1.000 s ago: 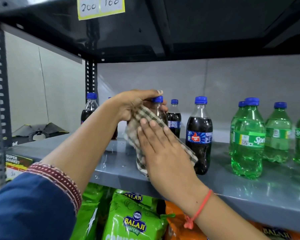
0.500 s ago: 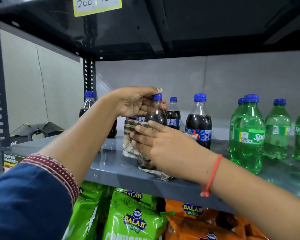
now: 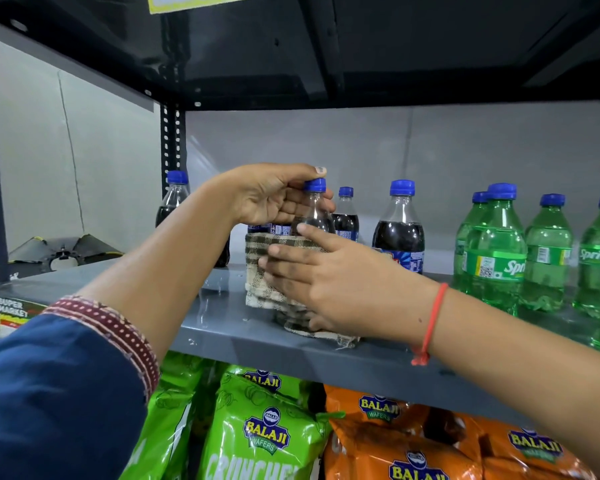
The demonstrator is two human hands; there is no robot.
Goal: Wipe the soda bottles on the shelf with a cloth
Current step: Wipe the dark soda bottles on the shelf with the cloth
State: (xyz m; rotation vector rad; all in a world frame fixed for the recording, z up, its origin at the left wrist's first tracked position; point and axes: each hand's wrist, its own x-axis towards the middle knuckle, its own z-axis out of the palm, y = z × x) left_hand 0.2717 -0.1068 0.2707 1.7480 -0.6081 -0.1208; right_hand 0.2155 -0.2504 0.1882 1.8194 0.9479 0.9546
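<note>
Grey shelf (image 3: 222,327): hands wrap cloth (image 3: 262,271) round cola bottle (image 3: 314,216), beside Sprite bottles (image 3: 496,251).

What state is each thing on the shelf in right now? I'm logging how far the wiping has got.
Cola bottle: upright, capped, being wiped.
Cloth: wrapped around that bottle's body.
Left hand: gripping the bottle's neck.
Right hand: pressing the cloth against the bottle.
Other cola bottles: upright, capped, untouched.
Green Sprite bottles: upright, capped, untouched.
Snack bags: sealed, on the shelf below.
</note>
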